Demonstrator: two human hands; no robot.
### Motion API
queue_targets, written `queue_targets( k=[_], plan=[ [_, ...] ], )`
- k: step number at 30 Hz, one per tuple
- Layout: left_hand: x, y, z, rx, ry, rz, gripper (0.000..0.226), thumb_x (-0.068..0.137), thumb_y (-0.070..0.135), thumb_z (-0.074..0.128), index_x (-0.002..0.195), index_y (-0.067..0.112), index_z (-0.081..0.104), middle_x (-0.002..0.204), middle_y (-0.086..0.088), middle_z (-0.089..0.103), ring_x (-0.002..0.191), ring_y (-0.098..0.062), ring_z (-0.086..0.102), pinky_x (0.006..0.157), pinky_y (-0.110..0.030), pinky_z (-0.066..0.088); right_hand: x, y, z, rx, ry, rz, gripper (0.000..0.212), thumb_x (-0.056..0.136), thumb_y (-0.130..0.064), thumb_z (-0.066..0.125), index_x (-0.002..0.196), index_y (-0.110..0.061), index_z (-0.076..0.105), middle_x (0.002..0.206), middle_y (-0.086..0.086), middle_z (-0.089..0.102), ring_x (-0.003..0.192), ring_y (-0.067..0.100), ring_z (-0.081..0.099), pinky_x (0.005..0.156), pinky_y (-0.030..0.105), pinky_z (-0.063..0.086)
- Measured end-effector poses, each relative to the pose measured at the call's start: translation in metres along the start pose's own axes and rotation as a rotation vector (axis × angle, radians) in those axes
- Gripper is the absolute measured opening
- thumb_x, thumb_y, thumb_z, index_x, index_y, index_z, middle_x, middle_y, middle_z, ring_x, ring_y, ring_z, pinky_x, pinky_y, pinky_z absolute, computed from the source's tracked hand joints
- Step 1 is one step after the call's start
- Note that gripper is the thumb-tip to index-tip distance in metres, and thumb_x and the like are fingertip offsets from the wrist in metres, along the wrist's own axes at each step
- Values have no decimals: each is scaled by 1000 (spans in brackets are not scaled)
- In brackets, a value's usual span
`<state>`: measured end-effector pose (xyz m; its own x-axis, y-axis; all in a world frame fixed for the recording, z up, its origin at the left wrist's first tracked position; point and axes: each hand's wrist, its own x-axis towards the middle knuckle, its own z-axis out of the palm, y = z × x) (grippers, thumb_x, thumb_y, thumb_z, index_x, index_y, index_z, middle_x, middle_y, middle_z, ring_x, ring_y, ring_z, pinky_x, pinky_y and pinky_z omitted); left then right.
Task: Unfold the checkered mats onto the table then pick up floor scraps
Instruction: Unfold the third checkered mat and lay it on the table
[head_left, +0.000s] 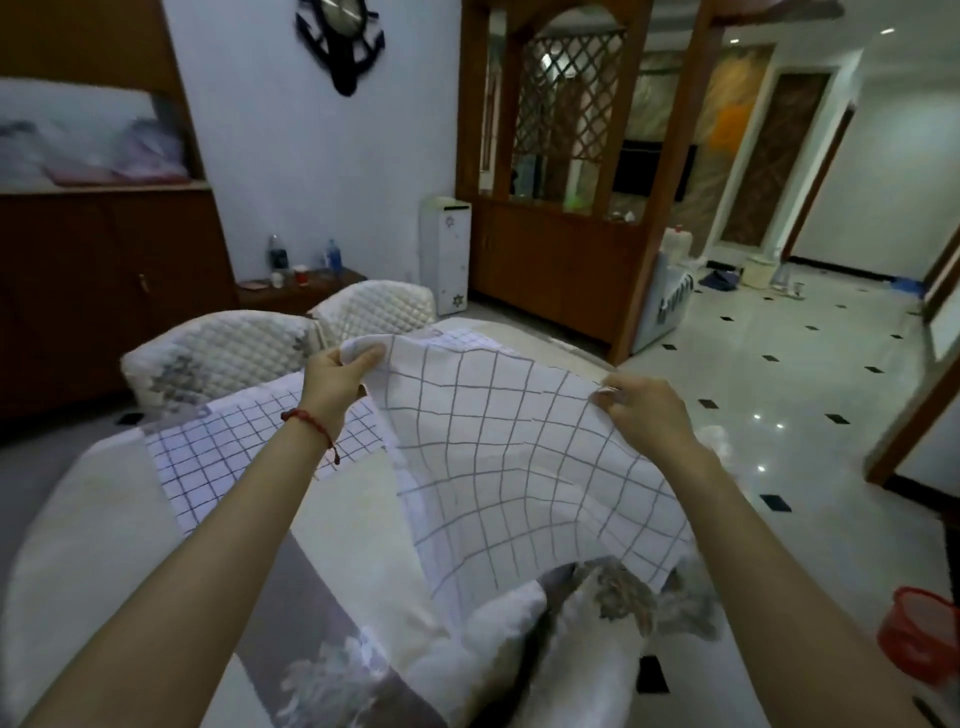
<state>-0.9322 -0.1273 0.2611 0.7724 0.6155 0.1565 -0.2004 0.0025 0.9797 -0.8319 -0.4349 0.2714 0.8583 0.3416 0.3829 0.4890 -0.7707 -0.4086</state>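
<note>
A white checkered mat (511, 467) with wide grey grid lines hangs spread between my two hands above the table (98, 519). My left hand (332, 379) pinches its far left corner. The far right corner is gripped by my right hand (644, 410). The mat's near edge sags toward me. A second checkered mat (223, 452), with a finer grid, lies flat on the cream and grey tablecloth to the left, partly under my left forearm.
Two quilted white chairs (223, 353) stand at the table's far side, another chair back (587, 639) just below the mat. A red basket (919, 634) sits on the glossy tiled floor at right. Wooden cabinets and a partition line the back.
</note>
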Motion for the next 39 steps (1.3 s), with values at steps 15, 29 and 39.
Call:
queue_targets(
  k=[15,29,39],
  plan=[
    [34,-7,-115,132,541,84,25,83,12,62,107,6,64,86,-1,66,83,-19,62,74,-32,53,157,-91,141,144,-148,-445,25,90,-31,53,87,-9,65,86,15,68,83,33,58,60,31,36],
    [-64,-75,-140,180,699,-37,18,78,-7,60,86,6,68,70,10,74,68,-2,67,60,-12,52,100,-67,213,305,163,-834,16,63,11,70,71,-4,69,63,11,67,48,31,60,41,30,46],
    [-131,-190,-117,220,884,-433,29,81,-15,45,87,-2,69,121,-16,59,104,-34,56,82,-35,46,21,8,279,155,-189,-816,44,33,20,80,68,-6,71,67,7,70,60,26,68,48,29,52]
  ],
)
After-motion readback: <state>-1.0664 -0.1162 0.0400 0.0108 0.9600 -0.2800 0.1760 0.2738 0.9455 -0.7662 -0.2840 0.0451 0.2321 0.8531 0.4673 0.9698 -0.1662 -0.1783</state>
